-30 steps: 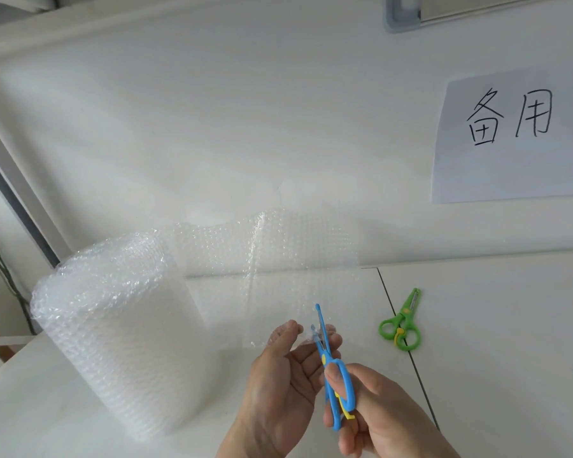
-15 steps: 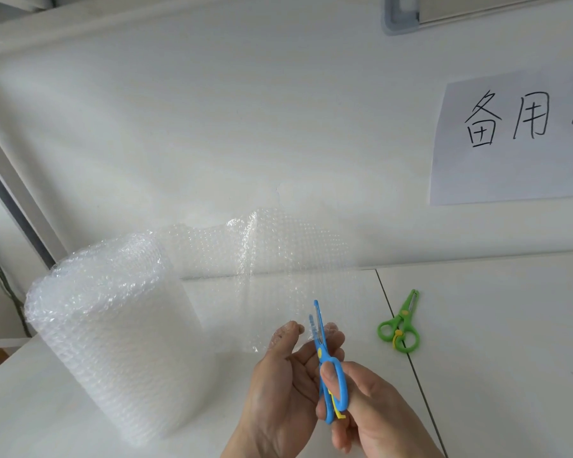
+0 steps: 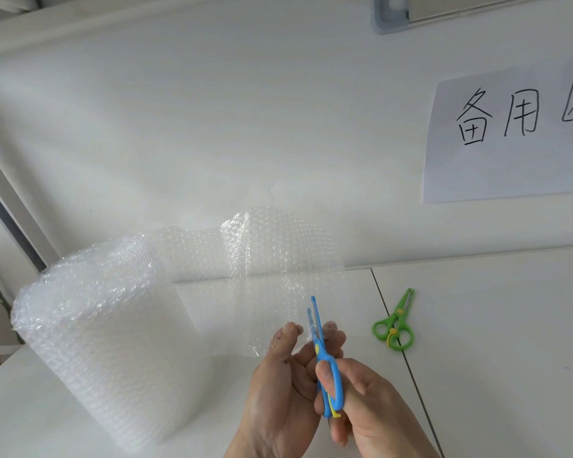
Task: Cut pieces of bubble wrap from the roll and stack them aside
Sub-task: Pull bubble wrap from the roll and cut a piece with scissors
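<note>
Roll (image 3: 103, 342): bubble wrap, standing upright on the desk (image 3: 497, 342), its loose sheet (image 3: 278, 266) trailing out to its right, toward the wall. Left hand (image 3: 278, 391): right of the roll, fingers (image 3: 286, 333) pinching the sheet's lower edge. Right hand (image 3: 368, 408): beside the left hand, fingers curling through the handles of blue scissors (image 3: 321, 355), blades slightly parted at the sheet's lower edge. Green scissors (image 3: 396, 320): lying flat on the desk, well right of the roll. Paper sign (image 3: 510, 133): hanging on the wall above the green scissors.
</note>
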{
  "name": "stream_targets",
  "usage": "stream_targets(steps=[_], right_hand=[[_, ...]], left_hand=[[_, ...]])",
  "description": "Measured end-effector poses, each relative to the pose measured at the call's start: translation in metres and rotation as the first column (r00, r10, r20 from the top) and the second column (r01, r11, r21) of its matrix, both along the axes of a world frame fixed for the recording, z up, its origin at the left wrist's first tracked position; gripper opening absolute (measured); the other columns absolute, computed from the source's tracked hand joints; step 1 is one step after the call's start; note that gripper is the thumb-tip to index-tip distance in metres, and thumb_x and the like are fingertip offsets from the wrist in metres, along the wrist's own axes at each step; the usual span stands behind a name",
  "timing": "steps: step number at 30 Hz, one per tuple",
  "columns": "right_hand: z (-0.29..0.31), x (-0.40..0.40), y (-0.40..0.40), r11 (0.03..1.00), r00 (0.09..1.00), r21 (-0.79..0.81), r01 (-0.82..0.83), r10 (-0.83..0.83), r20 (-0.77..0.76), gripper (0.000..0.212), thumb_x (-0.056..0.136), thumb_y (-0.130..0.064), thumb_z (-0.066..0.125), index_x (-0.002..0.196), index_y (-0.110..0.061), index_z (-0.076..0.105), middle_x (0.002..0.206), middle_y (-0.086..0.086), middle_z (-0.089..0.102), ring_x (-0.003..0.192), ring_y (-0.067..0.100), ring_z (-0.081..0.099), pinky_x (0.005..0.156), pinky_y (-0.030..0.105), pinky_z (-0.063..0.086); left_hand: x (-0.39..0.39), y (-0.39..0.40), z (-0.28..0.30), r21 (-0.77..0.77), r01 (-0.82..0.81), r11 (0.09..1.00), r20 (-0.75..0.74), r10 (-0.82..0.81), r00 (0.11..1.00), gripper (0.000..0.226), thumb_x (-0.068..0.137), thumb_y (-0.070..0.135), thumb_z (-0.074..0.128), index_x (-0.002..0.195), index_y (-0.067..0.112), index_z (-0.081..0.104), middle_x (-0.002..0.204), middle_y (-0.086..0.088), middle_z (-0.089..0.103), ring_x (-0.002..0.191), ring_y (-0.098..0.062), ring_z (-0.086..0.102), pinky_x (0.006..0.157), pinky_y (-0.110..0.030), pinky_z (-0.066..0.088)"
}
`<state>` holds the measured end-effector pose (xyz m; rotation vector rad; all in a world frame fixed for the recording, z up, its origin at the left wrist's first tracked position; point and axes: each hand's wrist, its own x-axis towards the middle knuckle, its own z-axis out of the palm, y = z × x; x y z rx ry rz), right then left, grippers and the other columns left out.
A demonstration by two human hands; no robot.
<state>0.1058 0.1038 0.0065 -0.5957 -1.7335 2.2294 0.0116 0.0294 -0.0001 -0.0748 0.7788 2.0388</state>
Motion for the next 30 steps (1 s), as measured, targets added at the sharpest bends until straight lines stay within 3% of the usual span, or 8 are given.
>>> stream_targets(steps=[4, 7, 10, 16, 20, 23, 27, 30], right_hand=[[0.004, 0.001, 0.003, 1.000, 1.000, -0.002, 0.010, -0.010, 0.008, 0.044, 0.070, -0.056, 0.074, 0.078, -0.013, 0.071, 0.054, 0.007, 0.061, 0.037, 0.019, 0.044, 0.041, 0.024, 0.036], [0.003, 0.001, 0.004, 0.998, 0.998, -0.024, 0.058, -0.059, -0.024, 0.022, 0.080, -0.026, 0.076, 0.077, -0.005, 0.072, 0.046, 0.004, 0.057, 0.032, 0.012, 0.040, 0.041, 0.024, 0.033], [0.003, 0.001, 0.004, 0.998, 0.999, -0.032, 0.049, -0.050, -0.014, 0.016, 0.076, -0.017, 0.078, 0.079, -0.002, 0.073, 0.043, 0.001, 0.057, 0.034, 0.011, 0.042, 0.048, 0.030, 0.034], [0.007, 0.000, 0.009, 0.999, 0.999, -0.034, 0.021, -0.022, -0.027, 0.038, 0.060, -0.047, 0.083, 0.074, -0.012, 0.074, 0.053, 0.009, 0.059, 0.037, 0.018, 0.040, 0.038, 0.023, 0.034], [0.008, 0.002, 0.011, 0.999, 0.999, -0.012, 0.030, -0.031, -0.043, 0.028, 0.062, -0.035, 0.082, 0.072, -0.011, 0.074, 0.043, 0.002, 0.052, 0.051, 0.022, 0.046, 0.043, 0.022, 0.035], [0.008, 0.004, 0.012, 0.999, 0.998, -0.027, 0.032, -0.034, -0.058, 0.013, 0.081, -0.015, 0.075, 0.081, -0.002, 0.072, 0.036, -0.006, 0.047, 0.048, 0.012, 0.051, 0.049, 0.018, 0.042], [0.012, 0.003, 0.012, 1.000, 0.998, -0.017, 0.016, -0.017, -0.062, 0.021, 0.060, -0.031, 0.072, 0.068, -0.011, 0.074, 0.047, 0.002, 0.053, 0.050, 0.017, 0.048, 0.048, 0.027, 0.035], [0.016, 0.004, 0.013, 1.000, 0.997, 0.006, -0.005, 0.006, -0.073, 0.017, 0.070, -0.028, 0.077, 0.063, -0.014, 0.073, 0.053, 0.005, 0.056, 0.043, 0.013, 0.045, 0.047, 0.028, 0.035]], left_hand=[[0.005, 0.001, 0.004, 0.017, -0.011, 1.000, -0.018, 0.011, 1.000, 0.024, 0.089, 0.035, 0.052, 0.102, 0.016, 0.053, 0.109, -0.021, 0.072, 0.083, -0.032, 0.073, 0.046, -0.030, 0.049], [0.007, 0.002, 0.007, 0.036, -0.053, 0.998, -0.032, 0.054, 0.998, 0.016, 0.095, 0.032, 0.047, 0.097, 0.017, 0.050, 0.107, -0.020, 0.073, 0.093, -0.033, 0.073, 0.057, -0.036, 0.053], [0.006, 0.002, 0.005, 0.041, -0.042, 0.998, -0.039, 0.044, 0.998, 0.017, 0.096, 0.032, 0.047, 0.103, 0.017, 0.049, 0.106, -0.018, 0.073, 0.094, -0.031, 0.073, 0.064, -0.038, 0.055], [0.003, 0.003, -0.003, 0.032, 0.019, 0.999, -0.039, -0.018, 0.999, 0.046, 0.094, 0.037, 0.049, 0.129, 0.008, 0.046, 0.123, -0.021, 0.066, 0.091, -0.032, 0.073, 0.059, -0.036, 0.056], [0.003, 0.004, -0.004, 0.013, 0.003, 1.000, -0.060, -0.003, 0.998, 0.049, 0.090, 0.035, 0.051, 0.130, 0.007, 0.046, 0.124, -0.022, 0.066, 0.094, -0.033, 0.071, 0.060, -0.038, 0.050], [0.005, 0.003, -0.002, 0.025, -0.037, 0.999, -0.089, 0.039, 0.995, 0.033, 0.086, 0.032, 0.053, 0.114, 0.013, 0.051, 0.116, -0.023, 0.069, 0.091, -0.033, 0.072, 0.068, -0.041, 0.050], [0.010, 0.003, 0.001, 0.026, -0.047, 0.999, -0.115, 0.050, 0.992, 0.016, 0.093, 0.031, 0.047, 0.099, 0.015, 0.049, 0.114, -0.025, 0.069, 0.078, -0.034, 0.072, 0.059, -0.040, 0.050], [0.011, 0.003, 0.001, 0.032, -0.042, 0.999, -0.130, 0.046, 0.990, 0.015, 0.097, 0.030, 0.044, 0.104, 0.018, 0.048, 0.119, -0.027, 0.066, 0.057, -0.031, 0.066, 0.050, -0.037, 0.050]])
